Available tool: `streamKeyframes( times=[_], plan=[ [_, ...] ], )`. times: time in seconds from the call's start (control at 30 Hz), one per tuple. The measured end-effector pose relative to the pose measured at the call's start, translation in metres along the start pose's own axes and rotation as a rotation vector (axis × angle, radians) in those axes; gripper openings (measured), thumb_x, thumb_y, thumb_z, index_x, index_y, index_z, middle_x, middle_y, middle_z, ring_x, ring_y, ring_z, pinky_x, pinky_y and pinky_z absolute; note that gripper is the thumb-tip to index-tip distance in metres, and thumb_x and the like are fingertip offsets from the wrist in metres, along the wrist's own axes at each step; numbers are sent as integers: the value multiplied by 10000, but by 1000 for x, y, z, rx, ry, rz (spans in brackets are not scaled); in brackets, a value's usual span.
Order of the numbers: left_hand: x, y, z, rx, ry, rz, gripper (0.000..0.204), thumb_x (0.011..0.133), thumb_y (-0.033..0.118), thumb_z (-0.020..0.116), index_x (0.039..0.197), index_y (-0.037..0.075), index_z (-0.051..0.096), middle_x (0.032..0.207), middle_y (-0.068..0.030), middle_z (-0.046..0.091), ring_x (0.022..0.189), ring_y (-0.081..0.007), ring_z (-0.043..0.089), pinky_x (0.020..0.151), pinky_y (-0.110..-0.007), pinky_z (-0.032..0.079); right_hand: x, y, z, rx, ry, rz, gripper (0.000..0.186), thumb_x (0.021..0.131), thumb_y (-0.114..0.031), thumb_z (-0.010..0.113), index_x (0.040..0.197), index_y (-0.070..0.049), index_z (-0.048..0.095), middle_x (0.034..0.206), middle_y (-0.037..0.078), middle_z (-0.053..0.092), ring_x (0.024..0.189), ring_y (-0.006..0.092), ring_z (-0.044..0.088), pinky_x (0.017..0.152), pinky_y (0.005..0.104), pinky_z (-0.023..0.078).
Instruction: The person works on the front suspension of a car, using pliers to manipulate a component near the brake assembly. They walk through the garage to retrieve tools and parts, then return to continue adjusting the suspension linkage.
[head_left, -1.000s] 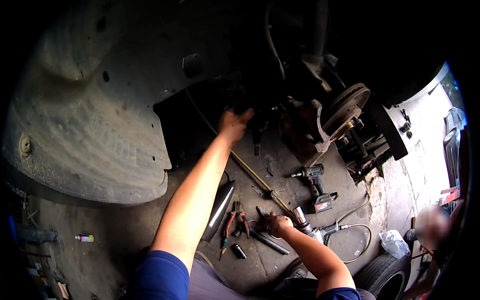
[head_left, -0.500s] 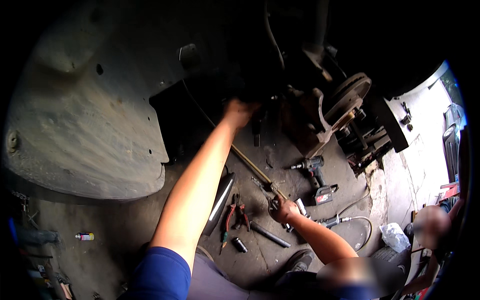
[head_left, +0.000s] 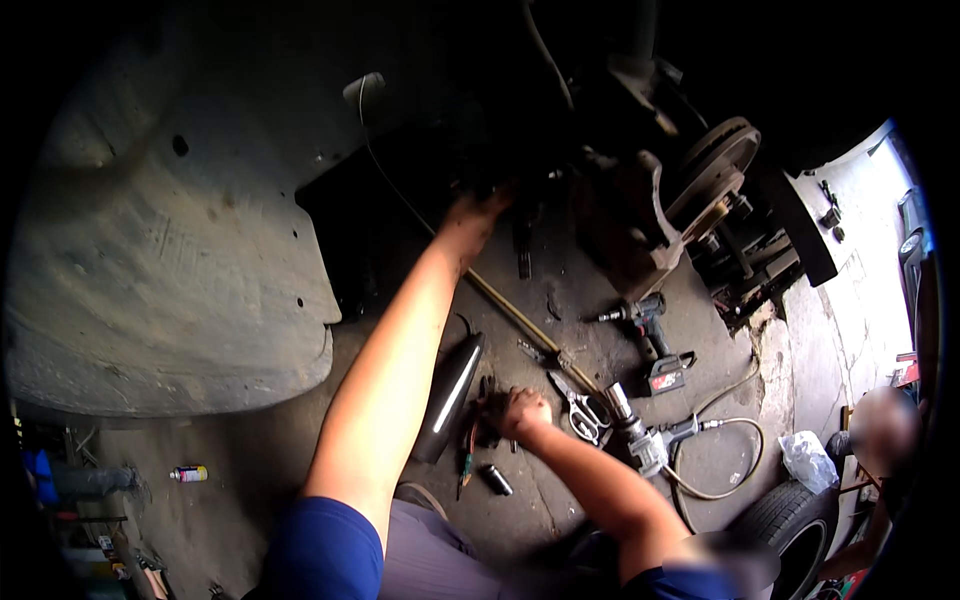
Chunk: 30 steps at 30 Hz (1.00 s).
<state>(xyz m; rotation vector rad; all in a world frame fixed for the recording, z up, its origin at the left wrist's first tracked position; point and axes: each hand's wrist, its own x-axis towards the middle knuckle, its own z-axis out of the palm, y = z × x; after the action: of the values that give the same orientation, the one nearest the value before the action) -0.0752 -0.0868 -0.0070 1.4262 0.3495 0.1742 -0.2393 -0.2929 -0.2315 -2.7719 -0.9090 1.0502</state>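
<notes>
My left hand point(head_left: 468, 228) reaches forward into the dark under the vehicle, beside a thin tan hose or rod point(head_left: 510, 315). Its fingers are lost in shadow. Low over the floor, my right hand point(head_left: 522, 412) has its fingers curled downward at the red-handled pliers point(head_left: 469, 440), covering part of them; whatever it grips is hidden. A pair of scissors point(head_left: 583, 412) lies just right of that hand. A short black socket point(head_left: 496, 480) rests below it, and a glossy dark tapered piece point(head_left: 448, 398) lies to its left.
A silver air wrench point(head_left: 645, 445) with a hose and a cordless impact driver point(head_left: 650, 345) lie to the right. The brake disc point(head_left: 725, 155) hangs above them. A large curved panel point(head_left: 170, 300) fills the left. A tyre point(head_left: 790, 530), plastic bag point(head_left: 808, 460) and another person are far right.
My right hand has moved left from the scissors to the pliers, and the scissors and air wrench now show. The left hand stays near the same dark spot. The view has shifted slightly.
</notes>
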Motion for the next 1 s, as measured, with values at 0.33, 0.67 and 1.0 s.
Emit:
streamKeyframes(
  times=[0.33,0.67,1.0],
  plan=[
    [-11,-9,1,60,-59,45,559,863,322,827,1329,54,673,1233,-59,709,1140,-178,632,1028,-352,454,18,7,10,575,109,-164,313,880,-287,657,1058,-29,652,1079,108,693,1055,267,657,951,349,505],
    [1,-28,-33,-4,-131,-152,525,935,455,746,1322,111,659,1258,-1,681,1144,-131,598,955,-300,427,-46,45,-119,1914,-530,-686,508,936,-110,600,1427,-22,506,1465,184,541,1432,396,470,1117,553,450],
    [1,-8,-38,-183,-107,-395,964,924,716,593,1627,116,320,1658,-115,357,1553,-309,252,1248,-467,146,-138,-25,-254,1286,221,-340,502,984,-228,698,1356,-17,436,961,131,637,788,182,629,724,358,522]
  ],
)
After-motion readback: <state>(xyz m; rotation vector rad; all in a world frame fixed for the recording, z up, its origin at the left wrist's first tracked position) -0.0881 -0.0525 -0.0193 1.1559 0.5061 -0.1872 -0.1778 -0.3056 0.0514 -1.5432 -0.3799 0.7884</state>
